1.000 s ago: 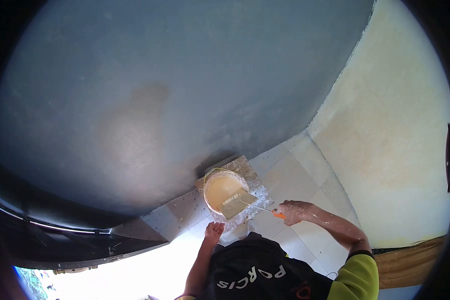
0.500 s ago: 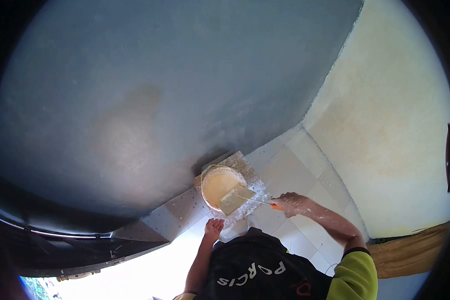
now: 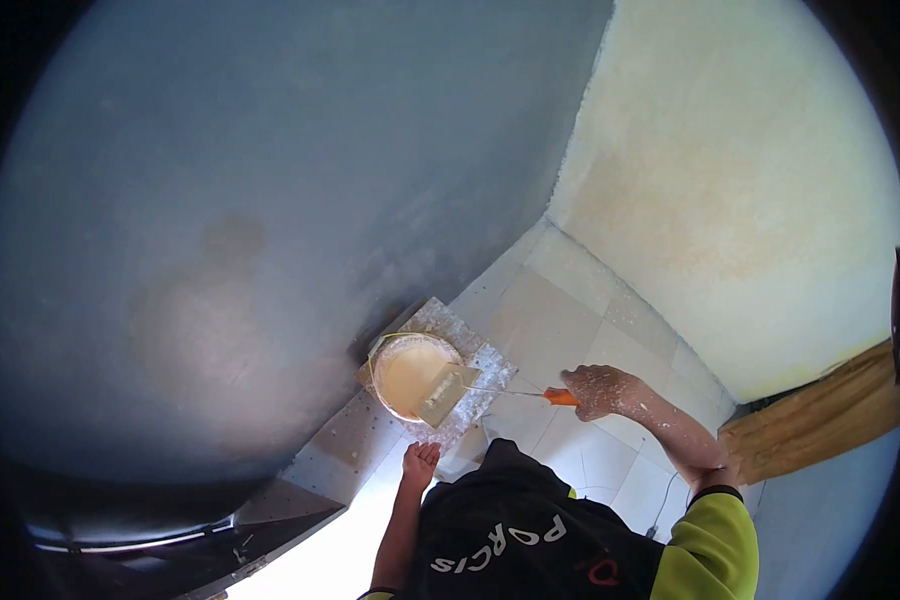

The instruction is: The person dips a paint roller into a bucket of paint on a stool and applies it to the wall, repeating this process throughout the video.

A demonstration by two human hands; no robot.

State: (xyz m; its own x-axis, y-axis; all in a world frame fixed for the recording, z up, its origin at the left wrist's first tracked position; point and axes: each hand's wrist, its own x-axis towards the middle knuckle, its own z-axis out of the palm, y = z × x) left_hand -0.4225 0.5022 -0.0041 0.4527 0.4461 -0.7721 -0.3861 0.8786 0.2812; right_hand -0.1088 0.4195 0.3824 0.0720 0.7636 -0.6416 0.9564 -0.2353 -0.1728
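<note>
My right hand (image 3: 600, 391) is closed around the orange handle of a paint roller (image 3: 560, 397). Its thin wire frame reaches left to a pale flat board (image 3: 448, 396) at the right edge of a round bucket (image 3: 378, 392). A small whitish roller head seems to lie against that board, though it is hard to make out. Cream-coloured paint (image 3: 410, 375) fills much of the bucket. Below the bucket hangs my left hand (image 3: 422, 461), empty, palm up, with loosely bent fingers.
The bucket stands on a paint-spattered board (image 3: 445, 320) on the tiled floor (image 3: 560, 300). A grey wall (image 3: 300, 150) rises close behind it, meeting a cream wall (image 3: 730, 180) at a corner. At right lies a brown wooden piece (image 3: 820, 420); a cable (image 3: 660, 515) is on the floor.
My right hand has drawn back to the right with the roller handle, farther from the bucket. The view has shifted, so the bucket and wall corner appear more to the left.
</note>
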